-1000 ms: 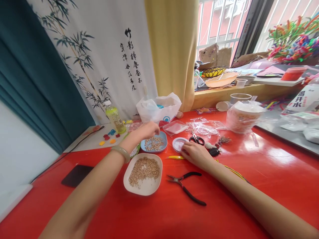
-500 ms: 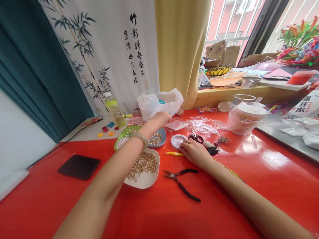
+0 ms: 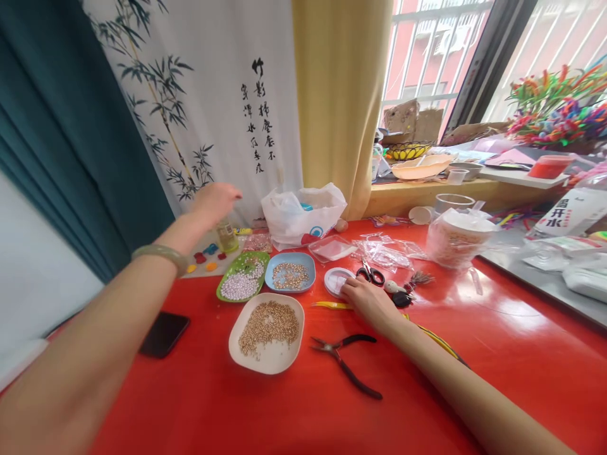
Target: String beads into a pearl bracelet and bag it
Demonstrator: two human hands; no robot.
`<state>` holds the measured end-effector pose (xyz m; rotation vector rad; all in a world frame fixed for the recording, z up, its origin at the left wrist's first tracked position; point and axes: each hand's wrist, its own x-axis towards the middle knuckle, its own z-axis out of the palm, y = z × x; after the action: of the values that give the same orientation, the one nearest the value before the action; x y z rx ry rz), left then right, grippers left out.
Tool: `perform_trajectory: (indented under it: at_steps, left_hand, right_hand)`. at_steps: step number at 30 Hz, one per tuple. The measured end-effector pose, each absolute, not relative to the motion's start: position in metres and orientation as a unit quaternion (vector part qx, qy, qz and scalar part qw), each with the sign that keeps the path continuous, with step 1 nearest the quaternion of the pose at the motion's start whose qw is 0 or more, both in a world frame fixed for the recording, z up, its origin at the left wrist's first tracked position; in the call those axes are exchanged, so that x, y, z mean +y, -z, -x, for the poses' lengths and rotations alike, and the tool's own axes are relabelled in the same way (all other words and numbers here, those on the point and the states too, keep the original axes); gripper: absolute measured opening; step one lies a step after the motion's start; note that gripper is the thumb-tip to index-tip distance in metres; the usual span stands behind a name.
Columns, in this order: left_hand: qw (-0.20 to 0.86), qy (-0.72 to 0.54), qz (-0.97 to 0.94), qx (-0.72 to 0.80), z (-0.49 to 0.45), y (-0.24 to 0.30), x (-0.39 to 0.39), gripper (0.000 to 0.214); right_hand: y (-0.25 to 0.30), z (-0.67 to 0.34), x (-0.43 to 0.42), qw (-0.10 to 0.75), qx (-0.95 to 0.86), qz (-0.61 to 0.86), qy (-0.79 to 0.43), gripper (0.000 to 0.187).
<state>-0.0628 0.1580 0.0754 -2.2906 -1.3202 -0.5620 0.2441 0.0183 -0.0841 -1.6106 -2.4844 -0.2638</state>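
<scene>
My left hand (image 3: 214, 200) is raised in the air over the back left of the red table (image 3: 474, 354), above a green-liquid bottle (image 3: 227, 235); its fingers curl loosely and what they hold, if anything, is hidden. A pale bangle (image 3: 160, 254) circles that wrist. My right hand (image 3: 365, 298) rests on the table with fingertips pinched at the rim of a round white spool (image 3: 337, 280). A white dish of gold beads (image 3: 267, 331), a blue dish of beads (image 3: 290, 273) and a green dish of pearls (image 3: 241, 284) lie between my hands.
Black-handled pliers (image 3: 346, 357) lie in front of my right hand, yellow tweezers (image 3: 331, 305) and small scissors (image 3: 370, 274) beside it. A white plastic bag (image 3: 303, 215), clear packets (image 3: 386, 253), a lidded tub (image 3: 454, 237) and a black phone (image 3: 164, 333) also sit on the table.
My left hand has left the blue dish, passed the white bag and swung up and left to above the bottle. My right hand has stayed at the spool.
</scene>
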Motion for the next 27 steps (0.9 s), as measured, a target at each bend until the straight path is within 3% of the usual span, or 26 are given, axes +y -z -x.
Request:
perform_trajectory:
  at_steps: [5, 9, 12, 20, 27]
  left_hand:
    - [0.273, 0.199, 0.751, -0.568, 0.143, -0.097, 0.143, 0.023]
    - [0.282, 0.274, 0.734, -0.554, 0.168, -0.082, 0.122, 0.022]
    - [0.267, 0.326, 0.743, -0.52, 0.156, -0.058, 0.101, 0.022]
    - [0.085, 0.349, 0.822, -0.442, 0.095, -0.012, 0.067, 0.024]
    - [0.091, 0.386, 0.83, -0.393, 0.063, -0.007, 0.059, 0.024]
  right_hand:
    - [0.081, -0.25, 0.02, 0.068, -0.846, 0.522, 0.083, 0.018]
    - [0.077, -0.254, 0.022, 0.06, -0.852, 0.513, 0.084, 0.016]
    - [0.073, -0.256, 0.023, 0.055, -0.85, 0.516, 0.089, 0.017]
    - [0.069, -0.266, 0.035, 0.048, -0.85, 0.517, 0.091, 0.02]
    - [0.071, -0.276, 0.037, 0.061, -0.852, 0.514, 0.084, 0.021]
